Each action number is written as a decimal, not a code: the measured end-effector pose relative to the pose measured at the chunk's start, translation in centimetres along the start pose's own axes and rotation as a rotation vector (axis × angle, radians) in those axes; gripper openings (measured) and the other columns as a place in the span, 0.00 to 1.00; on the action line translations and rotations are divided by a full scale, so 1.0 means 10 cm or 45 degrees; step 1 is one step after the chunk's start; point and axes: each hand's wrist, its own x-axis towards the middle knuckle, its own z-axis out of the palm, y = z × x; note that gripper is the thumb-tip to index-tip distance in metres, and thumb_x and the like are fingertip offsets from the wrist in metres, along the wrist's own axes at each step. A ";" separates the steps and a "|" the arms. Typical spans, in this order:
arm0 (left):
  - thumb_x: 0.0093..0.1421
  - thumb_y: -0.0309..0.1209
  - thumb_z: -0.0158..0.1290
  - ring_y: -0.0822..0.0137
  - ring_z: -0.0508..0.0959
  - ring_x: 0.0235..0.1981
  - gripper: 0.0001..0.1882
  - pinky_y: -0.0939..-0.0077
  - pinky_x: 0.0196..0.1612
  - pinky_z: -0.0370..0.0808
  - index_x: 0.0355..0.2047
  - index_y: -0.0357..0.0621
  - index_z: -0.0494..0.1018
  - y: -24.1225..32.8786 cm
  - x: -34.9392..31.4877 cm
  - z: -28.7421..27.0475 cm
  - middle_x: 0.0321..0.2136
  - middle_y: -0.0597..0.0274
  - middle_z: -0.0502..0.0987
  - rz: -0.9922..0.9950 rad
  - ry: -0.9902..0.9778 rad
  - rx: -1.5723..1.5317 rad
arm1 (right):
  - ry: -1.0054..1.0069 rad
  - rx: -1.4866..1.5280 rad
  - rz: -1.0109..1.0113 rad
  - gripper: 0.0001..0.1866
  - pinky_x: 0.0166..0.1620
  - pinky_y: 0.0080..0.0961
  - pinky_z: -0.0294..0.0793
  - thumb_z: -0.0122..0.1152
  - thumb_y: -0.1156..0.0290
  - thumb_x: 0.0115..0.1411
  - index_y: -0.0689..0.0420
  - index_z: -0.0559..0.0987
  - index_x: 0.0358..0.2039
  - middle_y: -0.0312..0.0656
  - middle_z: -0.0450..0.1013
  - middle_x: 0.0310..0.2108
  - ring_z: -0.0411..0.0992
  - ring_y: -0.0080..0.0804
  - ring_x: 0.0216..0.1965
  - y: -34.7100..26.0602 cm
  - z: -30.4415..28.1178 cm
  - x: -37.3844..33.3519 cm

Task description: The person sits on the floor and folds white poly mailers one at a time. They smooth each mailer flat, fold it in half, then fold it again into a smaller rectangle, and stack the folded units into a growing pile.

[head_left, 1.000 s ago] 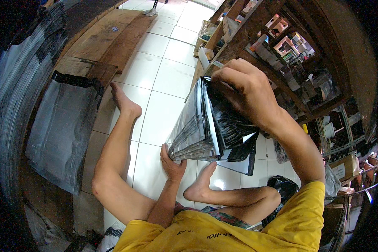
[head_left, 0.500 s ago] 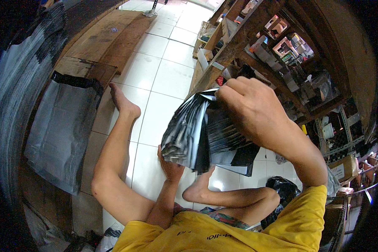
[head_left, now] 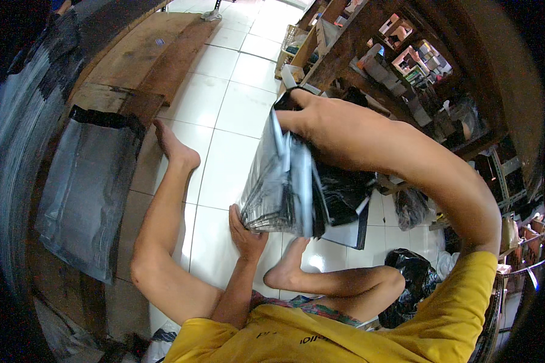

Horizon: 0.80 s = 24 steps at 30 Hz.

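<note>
Between my bare legs I hold a thick bundle of grey and black plastic mailing bags (head_left: pixel 266 175) upright above the tiled floor. My right hand (head_left: pixel 303 118) grips the bundle's upper end, its fingertips partly hidden behind the plastic. Lower down, my left hand (head_left: pixel 246 238) clasps the bottom left corner, fingers against the near side. Some bags are blurred and fan apart on the right, where black folds hang below my right forearm. A flat piece with a pale face and black edge (head_left: pixel 348 235) shows under them.
To my left, a grey plastic bag with a black top edge (head_left: pixel 88 187) lies on wooden boards (head_left: pixel 145 54). A black plastic bag (head_left: pixel 409 281) sits beside my right knee. Wooden shelving (head_left: pixel 345 54) with assorted goods stands at the right, with a woven basket (head_left: pixel 292 39) farther off.
My right hand has moved left and slightly up with the bundle's upper end, stretching the bags more upright. My left hand stays at the bottom corner.
</note>
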 end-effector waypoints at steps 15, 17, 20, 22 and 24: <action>0.45 0.34 0.70 0.34 0.64 0.60 0.57 0.46 0.63 0.64 0.68 0.32 0.47 0.05 0.04 0.01 0.59 0.33 0.61 0.058 0.111 0.024 | 0.094 0.079 0.320 0.28 0.41 0.48 0.75 0.60 0.83 0.51 0.59 0.65 0.53 0.60 0.76 0.31 0.76 0.65 0.39 0.13 0.03 -0.06; 0.44 0.33 0.70 0.34 0.64 0.59 0.57 0.46 0.64 0.63 0.68 0.32 0.48 0.05 0.07 -0.01 0.58 0.33 0.61 0.047 0.137 0.035 | -0.001 0.131 0.328 0.29 0.39 0.51 0.74 0.58 0.84 0.52 0.55 0.65 0.55 0.63 0.75 0.29 0.76 0.65 0.37 0.04 0.03 -0.06; 0.48 0.36 0.68 0.37 0.64 0.62 0.54 0.47 0.67 0.59 0.68 0.34 0.49 0.09 0.06 -0.01 0.60 0.36 0.62 -0.033 0.142 -0.016 | -0.271 0.189 0.378 0.31 0.43 0.49 0.75 0.57 0.85 0.52 0.53 0.65 0.58 0.61 0.76 0.34 0.76 0.63 0.40 -0.09 -0.13 -0.03; 0.48 0.39 0.69 0.34 0.63 0.62 0.56 0.44 0.66 0.61 0.69 0.34 0.47 -0.03 0.06 0.01 0.63 0.34 0.60 0.123 0.057 0.170 | 0.020 0.001 -0.077 0.32 0.48 0.49 0.77 0.55 0.80 0.57 0.52 0.64 0.63 0.60 0.74 0.45 0.78 0.59 0.45 0.12 0.02 -0.06; 0.48 0.41 0.70 0.33 0.63 0.62 0.57 0.42 0.65 0.61 0.69 0.33 0.45 -0.17 0.04 0.06 0.64 0.34 0.58 0.210 -0.007 0.328 | 0.095 -0.019 -0.213 0.31 0.49 0.48 0.76 0.56 0.80 0.57 0.53 0.65 0.62 0.59 0.72 0.47 0.77 0.59 0.46 0.16 0.02 -0.02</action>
